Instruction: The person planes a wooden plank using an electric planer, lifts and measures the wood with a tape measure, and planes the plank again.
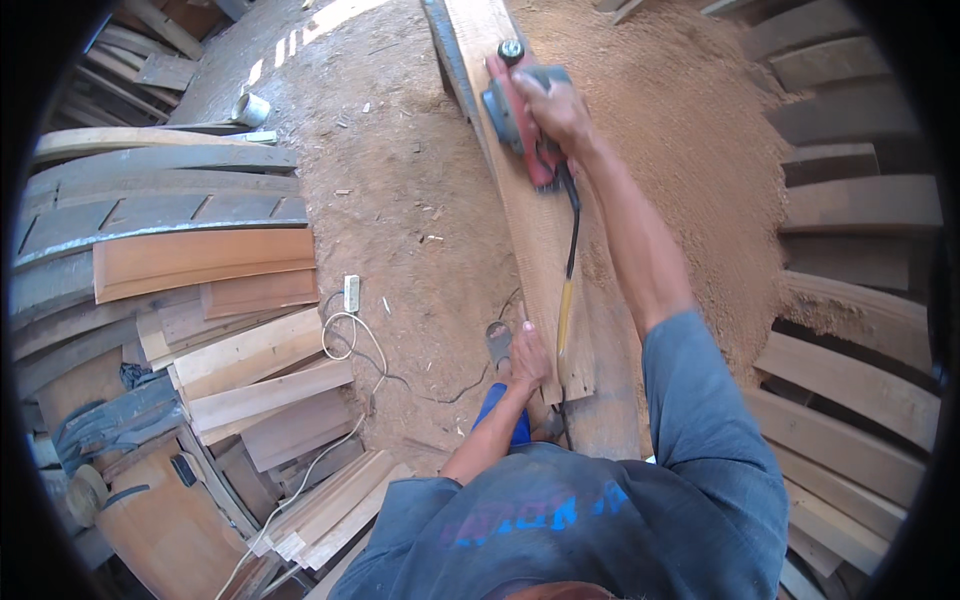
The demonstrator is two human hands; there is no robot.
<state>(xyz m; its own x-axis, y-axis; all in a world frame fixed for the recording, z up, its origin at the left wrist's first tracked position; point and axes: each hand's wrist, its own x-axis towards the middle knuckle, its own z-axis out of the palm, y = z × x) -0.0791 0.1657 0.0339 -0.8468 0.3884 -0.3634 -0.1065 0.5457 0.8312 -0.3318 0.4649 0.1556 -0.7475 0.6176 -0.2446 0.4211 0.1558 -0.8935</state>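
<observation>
My right hand [562, 112] is closed round the handle of a red and grey electric hand planer [505, 118], which sits on the far part of a long wooden plank [538, 245]. A black power cord [573, 225] with a yellow stretch trails back from the planer along the plank. Close to my body, my left hand [528, 358] grips the left edge of the plank's near end, with some of its fingers hidden. The plank lies lengthwise on a bench [615, 415], pointing away from me.
Sawdust [680, 150] heaps right of the plank. Stacked boards [850, 375] line the right side, and more boards [210, 260] lie at left. A white socket block [351, 293] with a looping pale cable [372, 385] rests on the floor. A white bucket [250, 109] stands farther off.
</observation>
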